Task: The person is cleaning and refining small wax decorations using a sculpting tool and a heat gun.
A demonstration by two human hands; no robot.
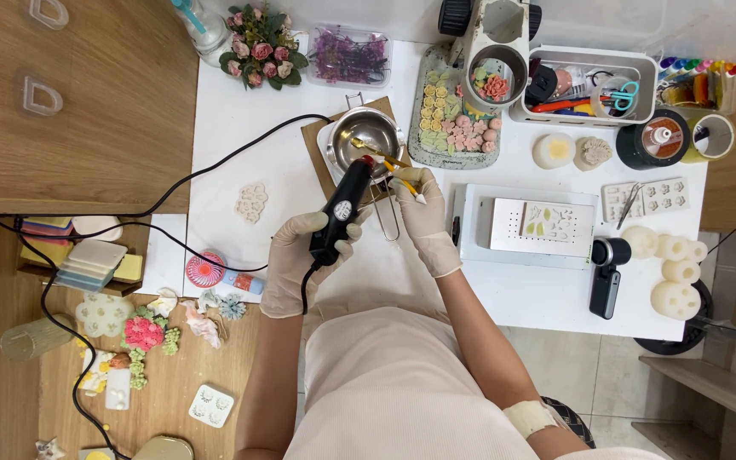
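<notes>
Gloved left hand (293,260) grips a black corded heat tool (341,210) by its rigid handle; right hand (419,204) pinches a light, thin yellow stick (404,183) near the steel pot (370,134)

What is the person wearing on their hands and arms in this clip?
Both hands wear thin, pale, whitish disposable gloves that end just past the wrist: left hand, right hand. The forearms above the gloves are bare, with no sleeves in view. A pale band or bandage wraps the right arm near the elbow. No watch or jewellery shows.
</notes>
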